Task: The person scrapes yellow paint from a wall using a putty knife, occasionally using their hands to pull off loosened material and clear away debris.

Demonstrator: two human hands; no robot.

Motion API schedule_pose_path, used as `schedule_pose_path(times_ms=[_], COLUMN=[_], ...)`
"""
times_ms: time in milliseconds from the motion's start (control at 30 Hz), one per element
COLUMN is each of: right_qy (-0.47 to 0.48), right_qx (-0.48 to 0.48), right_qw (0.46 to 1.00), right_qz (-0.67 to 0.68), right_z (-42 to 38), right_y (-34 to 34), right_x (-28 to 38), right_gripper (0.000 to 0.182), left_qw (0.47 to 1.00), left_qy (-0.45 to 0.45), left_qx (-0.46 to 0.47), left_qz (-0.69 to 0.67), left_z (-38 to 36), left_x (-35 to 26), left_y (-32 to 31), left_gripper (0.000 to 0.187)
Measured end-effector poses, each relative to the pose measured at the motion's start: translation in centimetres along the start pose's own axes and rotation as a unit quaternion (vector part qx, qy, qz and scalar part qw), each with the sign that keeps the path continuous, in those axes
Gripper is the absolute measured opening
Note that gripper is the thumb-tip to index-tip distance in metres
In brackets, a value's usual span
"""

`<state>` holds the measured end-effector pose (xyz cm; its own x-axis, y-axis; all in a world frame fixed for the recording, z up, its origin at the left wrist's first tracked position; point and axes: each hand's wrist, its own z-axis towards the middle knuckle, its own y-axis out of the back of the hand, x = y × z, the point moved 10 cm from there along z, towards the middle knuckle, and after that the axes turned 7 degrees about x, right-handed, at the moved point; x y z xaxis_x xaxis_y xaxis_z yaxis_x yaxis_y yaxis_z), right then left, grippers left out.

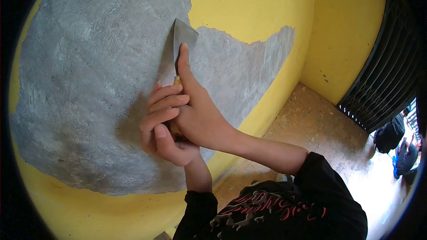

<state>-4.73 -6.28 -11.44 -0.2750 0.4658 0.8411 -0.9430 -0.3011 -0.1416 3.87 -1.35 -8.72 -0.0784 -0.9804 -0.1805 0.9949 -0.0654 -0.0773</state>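
A putty knife (pixel 187 34) with a broad metal blade and a wooden handle points up against the wall, its blade edge at or close to the grey surface. My right hand (pixel 202 115) is closed around the handle, with one finger stretched along the blade. Wrapped over the handle and against the right hand are the curled fingers of my left hand (pixel 155 140). Most of the handle is hidden by both hands. Behind them spreads a rough grey patch (pixel 89 75) on the wall, bordered by yellow paint (pixel 244 6) with ragged edges.
A dusty brown floor (pixel 307 122) runs along the wall's foot at the right. Beyond the yellow corner stands a dark folding metal gate (pixel 369 66). People in dark clothes (pixel 391 133) are at the far right, near a bright patch of floor.
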Motion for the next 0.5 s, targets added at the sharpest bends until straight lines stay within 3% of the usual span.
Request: schedule_pose_path(times_ms=[100,300,500], right_qy=[0.067,0.107,0.123], right_qx=[-0.024,-0.112,-0.062], right_qw=[0.997,0.988,0.990], right_qz=[-0.023,0.012,-0.019], right_z=[0.0,1.5,0.2], right_y=[-0.5,0.6,0.8], right_x=[0.2,0.4,1.3], right_gripper=[0.092,0.087,0.084], left_qw=[0.999,0.996,0.992], left_qy=[-0.016,0.025,-0.038], left_qx=[0.023,0.061,0.097], left_qz=[0.042,0.058,0.073], left_z=[0.2,2.5,1.5], left_x=[-0.7,0.8,-1.0], left_y=[0.3,-0.6,-1.8], left_gripper=[0.022,0.021,0.021])
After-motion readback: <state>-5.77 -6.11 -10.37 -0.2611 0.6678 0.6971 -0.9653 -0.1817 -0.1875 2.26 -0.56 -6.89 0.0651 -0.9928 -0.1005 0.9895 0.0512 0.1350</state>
